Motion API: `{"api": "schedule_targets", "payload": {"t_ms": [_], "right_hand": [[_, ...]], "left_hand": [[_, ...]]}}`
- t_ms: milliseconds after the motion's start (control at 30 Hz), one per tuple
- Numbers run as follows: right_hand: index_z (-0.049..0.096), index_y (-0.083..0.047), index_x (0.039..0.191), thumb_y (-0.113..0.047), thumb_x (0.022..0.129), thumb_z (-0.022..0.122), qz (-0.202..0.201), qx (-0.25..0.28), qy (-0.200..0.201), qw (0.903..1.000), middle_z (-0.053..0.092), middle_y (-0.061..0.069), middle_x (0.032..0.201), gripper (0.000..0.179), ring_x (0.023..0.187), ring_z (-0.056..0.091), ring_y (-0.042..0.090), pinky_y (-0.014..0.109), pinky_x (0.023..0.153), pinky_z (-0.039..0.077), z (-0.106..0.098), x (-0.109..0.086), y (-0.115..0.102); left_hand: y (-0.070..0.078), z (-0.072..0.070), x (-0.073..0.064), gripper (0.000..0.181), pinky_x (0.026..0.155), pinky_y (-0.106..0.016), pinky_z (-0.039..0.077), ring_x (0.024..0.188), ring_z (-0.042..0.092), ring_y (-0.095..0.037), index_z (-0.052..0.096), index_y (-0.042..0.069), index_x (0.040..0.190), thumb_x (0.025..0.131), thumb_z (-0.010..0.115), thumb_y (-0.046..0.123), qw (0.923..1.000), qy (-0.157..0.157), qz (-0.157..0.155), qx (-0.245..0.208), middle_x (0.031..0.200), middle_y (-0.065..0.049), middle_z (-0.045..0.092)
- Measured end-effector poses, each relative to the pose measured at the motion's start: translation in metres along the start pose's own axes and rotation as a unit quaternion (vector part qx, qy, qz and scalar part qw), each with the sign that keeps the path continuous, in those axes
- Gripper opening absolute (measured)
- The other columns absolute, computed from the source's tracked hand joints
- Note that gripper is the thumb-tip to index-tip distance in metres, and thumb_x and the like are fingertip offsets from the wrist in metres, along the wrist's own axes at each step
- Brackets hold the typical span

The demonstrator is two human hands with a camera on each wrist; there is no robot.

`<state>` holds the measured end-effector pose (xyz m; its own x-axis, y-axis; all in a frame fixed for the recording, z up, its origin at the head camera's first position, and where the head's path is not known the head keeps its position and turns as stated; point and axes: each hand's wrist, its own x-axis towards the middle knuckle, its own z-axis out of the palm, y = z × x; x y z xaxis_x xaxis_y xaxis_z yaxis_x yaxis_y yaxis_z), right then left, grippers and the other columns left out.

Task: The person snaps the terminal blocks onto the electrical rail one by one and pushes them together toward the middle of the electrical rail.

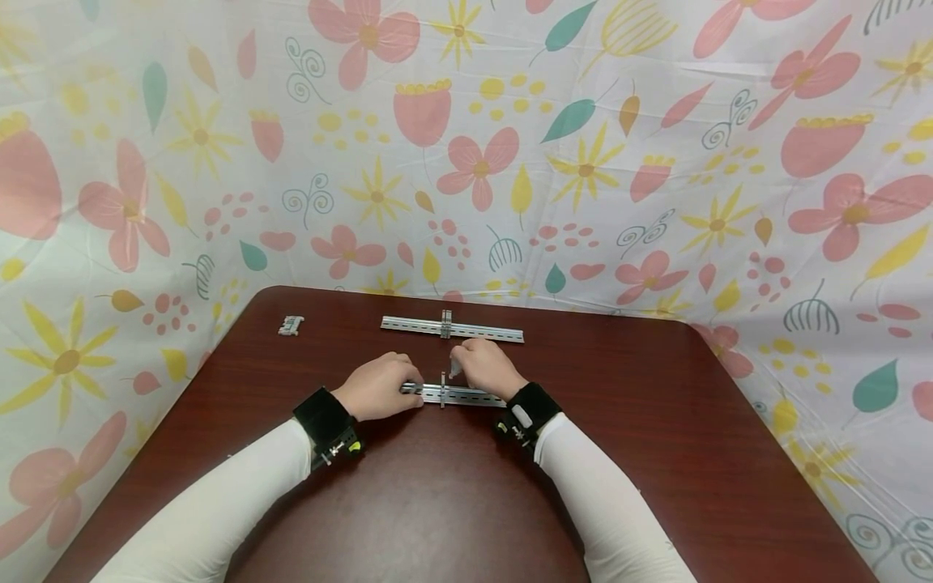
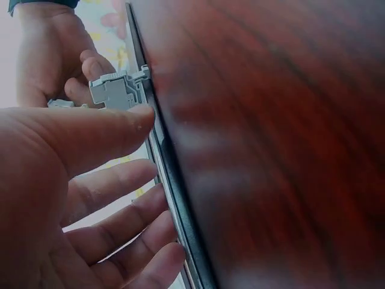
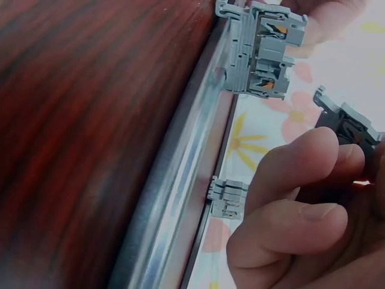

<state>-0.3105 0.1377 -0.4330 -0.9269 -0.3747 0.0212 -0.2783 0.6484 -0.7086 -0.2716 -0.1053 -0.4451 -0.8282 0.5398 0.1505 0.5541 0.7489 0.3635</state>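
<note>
Toward the middle of the table lies a slotted metal DIN rail (image 1: pixel 466 397), with one thin grey terminal block (image 3: pixel 240 51) standing across it. My left hand (image 1: pixel 381 387) grips the rail's left end, thumb on the near side and fingers along the far side. Just above the rail, right of the standing block, my right hand (image 1: pixel 487 368) pinches another grey terminal block (image 3: pixel 349 127). That held block is apart from the rail, and the fingers partly hide it. The standing block also shows past my left thumb in the left wrist view.
Farther back is a second DIN rail (image 1: pixel 415 326), carrying a few terminal blocks (image 1: pixel 446 324) side by side. A small group of loose grey blocks (image 1: pixel 291 325) lies at the table's back left. Behind the dark wooden table (image 1: pixel 627 405) hangs a flowered curtain (image 1: pixel 539 186).
</note>
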Motion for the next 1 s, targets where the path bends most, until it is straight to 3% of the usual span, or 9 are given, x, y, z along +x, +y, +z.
{"api": "schedule_targets", "payload": {"t_ms": [133,300,400,533,800,1000], "right_hand": [[0.05,-0.016,0.069,-0.027,0.117,0.044,0.014,-0.023,-0.023,0.9994,0.05,0.003,0.057,0.049,0.05,0.051,0.023,0.036,0.064,0.039,0.0001,-0.0009,0.0006],[0.064,-0.011,0.074,-0.027,0.116,0.044,0.017,-0.053,-0.05,0.9972,0.055,0.003,0.054,0.05,0.051,0.063,0.026,0.035,0.065,0.045,0.0015,0.0002,0.0059],[0.061,-0.014,0.068,-0.026,0.116,0.045,0.017,-0.059,-0.064,0.9961,0.053,0.003,0.052,0.052,0.051,0.065,0.027,0.034,0.064,0.046,0.0018,0.0004,0.0075],[0.046,-0.022,0.06,-0.024,0.116,0.047,0.026,-0.067,-0.075,0.9945,0.049,0.002,0.051,0.056,0.049,0.065,0.026,0.033,0.061,0.043,0.0017,-0.0002,0.0068],[0.05,-0.023,0.06,-0.027,0.117,0.051,0.036,-0.102,-0.097,0.9894,0.045,-0.003,0.05,0.056,0.045,0.058,0.019,0.03,0.068,0.052,0.0025,0.0025,0.0075],[0.043,-0.025,0.059,-0.027,0.117,0.05,0.029,-0.118,-0.121,0.9852,0.041,-0.004,0.052,0.059,0.044,0.056,0.018,0.032,0.062,0.05,0.0026,0.0045,0.0062]], "left_hand": [[-0.0012,0.0025,-0.0005,0.02,0.093,-0.043,0.058,0.11,0.066,-0.025,0.086,0.013,0.113,0.096,0.089,0.022,1.0,0.002,0.003,0.008,0.11,-0.001,0.074],[-0.0009,0.0027,-0.0003,0.02,0.092,-0.043,0.058,0.111,0.066,-0.025,0.086,0.013,0.116,0.098,0.088,0.022,1.0,-0.006,0.003,0.007,0.111,-0.001,0.073],[-0.0019,0.0033,0.0,0.02,0.093,-0.043,0.058,0.112,0.066,-0.026,0.086,0.014,0.117,0.099,0.088,0.023,0.9999,-0.008,0.004,0.011,0.112,-0.001,0.072],[-0.0033,0.0041,0.0003,0.019,0.091,-0.042,0.058,0.109,0.065,-0.025,0.086,0.014,0.115,0.098,0.088,0.023,0.9999,-0.007,0.007,0.014,0.11,0.001,0.071],[-0.0028,0.0031,0.0014,0.017,0.091,-0.041,0.057,0.106,0.065,-0.023,0.086,0.015,0.113,0.098,0.088,0.022,0.9998,-0.009,0.012,0.013,0.106,0.002,0.07],[-0.0009,0.0018,0.0004,0.014,0.091,-0.041,0.057,0.105,0.065,-0.024,0.087,0.014,0.11,0.098,0.088,0.02,0.9999,-0.005,0.012,0.007,0.104,0.002,0.07]]}}
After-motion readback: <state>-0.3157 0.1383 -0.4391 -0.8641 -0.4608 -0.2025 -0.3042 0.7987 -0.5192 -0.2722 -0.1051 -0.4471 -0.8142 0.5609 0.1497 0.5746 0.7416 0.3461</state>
